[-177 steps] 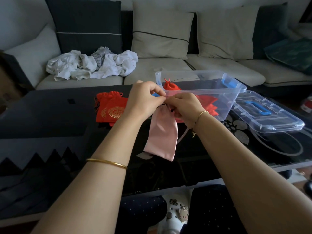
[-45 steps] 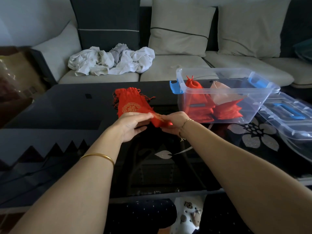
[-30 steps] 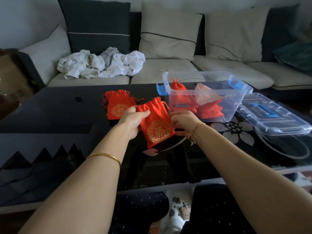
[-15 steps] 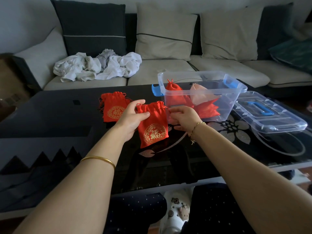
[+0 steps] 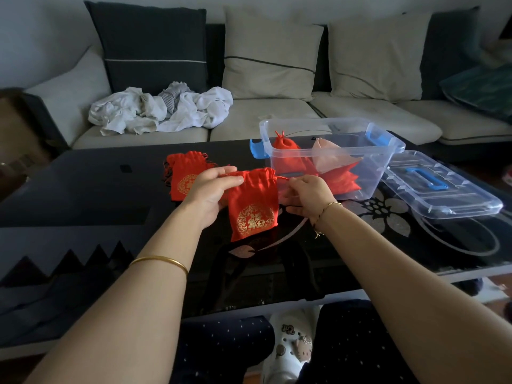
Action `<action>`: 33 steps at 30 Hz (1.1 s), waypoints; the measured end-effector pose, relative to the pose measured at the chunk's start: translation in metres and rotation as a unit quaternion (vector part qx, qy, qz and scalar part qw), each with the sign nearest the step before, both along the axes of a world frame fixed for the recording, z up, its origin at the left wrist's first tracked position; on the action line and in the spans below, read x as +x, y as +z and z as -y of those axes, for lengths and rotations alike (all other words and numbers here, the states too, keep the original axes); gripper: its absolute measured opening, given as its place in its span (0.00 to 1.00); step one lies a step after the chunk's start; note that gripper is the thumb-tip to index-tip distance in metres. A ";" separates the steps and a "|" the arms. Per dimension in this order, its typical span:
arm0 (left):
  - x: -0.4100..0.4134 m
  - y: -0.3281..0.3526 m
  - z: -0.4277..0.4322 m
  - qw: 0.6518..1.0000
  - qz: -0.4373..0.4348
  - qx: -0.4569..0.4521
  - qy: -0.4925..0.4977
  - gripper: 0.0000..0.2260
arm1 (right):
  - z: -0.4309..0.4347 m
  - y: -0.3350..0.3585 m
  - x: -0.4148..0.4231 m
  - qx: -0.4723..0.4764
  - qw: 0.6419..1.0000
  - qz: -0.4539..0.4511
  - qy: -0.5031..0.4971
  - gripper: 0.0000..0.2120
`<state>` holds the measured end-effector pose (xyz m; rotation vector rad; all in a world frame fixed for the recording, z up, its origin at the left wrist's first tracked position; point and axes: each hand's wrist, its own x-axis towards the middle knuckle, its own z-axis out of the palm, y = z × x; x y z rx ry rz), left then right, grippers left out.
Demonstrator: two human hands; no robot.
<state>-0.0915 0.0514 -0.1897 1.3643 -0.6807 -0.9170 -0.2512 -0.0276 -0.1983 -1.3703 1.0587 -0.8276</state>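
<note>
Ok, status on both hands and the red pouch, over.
Left hand pinches red pouch at its gathered top. Right hand pinches the drawstring. Open clear bin just right, nothing between.

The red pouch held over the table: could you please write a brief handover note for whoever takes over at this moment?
Left hand: pinches the red pouch at the left of its gathered top.
Right hand: pinches the drawstring at the right; the pouch hangs just above the table.
Done: some red pouches and a pink pouch lie in the clear box; its lid lies to the right.
Left: probably pull this pouch closed, put it in the box, then go on to the loose pile behind the left hand.
</note>
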 end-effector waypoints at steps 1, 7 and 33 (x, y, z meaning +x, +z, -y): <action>0.000 0.001 -0.001 1.000 -0.022 -0.002 0.007 0.07 | 0.000 0.000 -0.001 0.005 1.000 0.008 -0.010 0.13; 0.005 0.004 -0.004 0.992 -0.021 -0.029 0.120 0.04 | 0.001 -0.001 -0.005 0.032 0.996 0.051 -0.059 0.11; 0.021 0.020 -0.009 0.957 -0.205 0.034 0.202 0.13 | 0.025 0.000 -0.013 0.299 0.870 0.365 -0.143 0.15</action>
